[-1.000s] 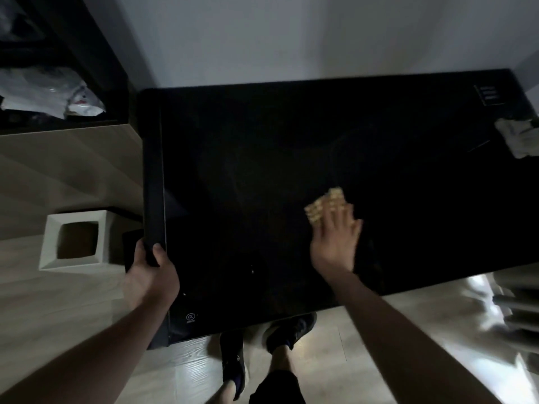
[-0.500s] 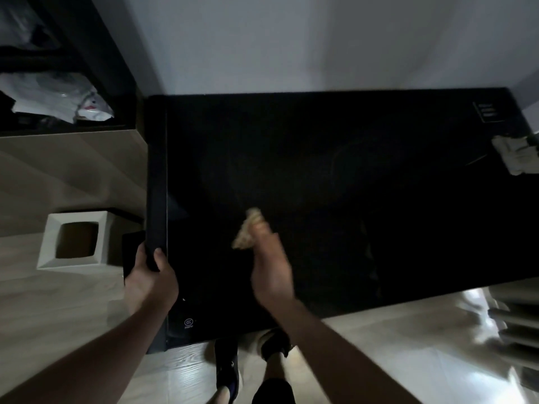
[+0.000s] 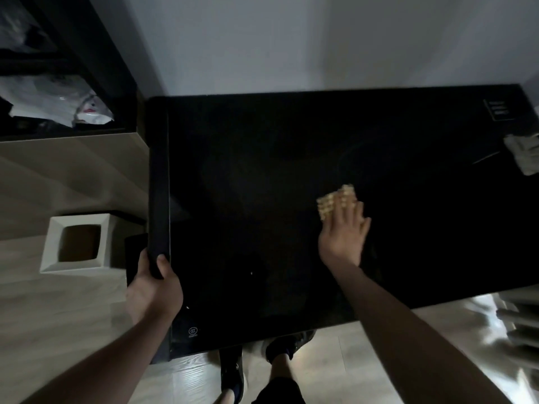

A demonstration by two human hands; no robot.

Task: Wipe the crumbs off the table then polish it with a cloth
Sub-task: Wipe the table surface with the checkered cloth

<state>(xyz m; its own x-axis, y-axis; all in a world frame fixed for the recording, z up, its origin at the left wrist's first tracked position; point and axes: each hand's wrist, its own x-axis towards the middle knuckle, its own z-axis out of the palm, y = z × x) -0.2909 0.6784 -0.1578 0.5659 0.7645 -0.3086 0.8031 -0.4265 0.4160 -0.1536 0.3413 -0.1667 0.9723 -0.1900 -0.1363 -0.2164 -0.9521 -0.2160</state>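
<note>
A glossy black table (image 3: 262, 176) fills the middle of the view. My right hand (image 3: 344, 234) lies flat, fingers straight, pressing a yellow waffle-textured cloth (image 3: 335, 204) onto the tabletop right of centre; the cloth sticks out beyond my fingertips. My left hand (image 3: 151, 284) grips the table's left edge near the front corner, thumb on top. A few tiny pale specks (image 3: 251, 273) show on the dark surface near the front left.
A white square bin (image 3: 75, 243) stands on the floor left of the table. A pale crumpled cloth (image 3: 522, 153) lies at the table's right edge. A dark shelf with white bags (image 3: 58, 106) is at upper left. My feet (image 3: 233, 374) stand at the front edge.
My right hand has swept the yellow cloth from the table's left-centre back toward the right. The left hand stays on the table edge.
</note>
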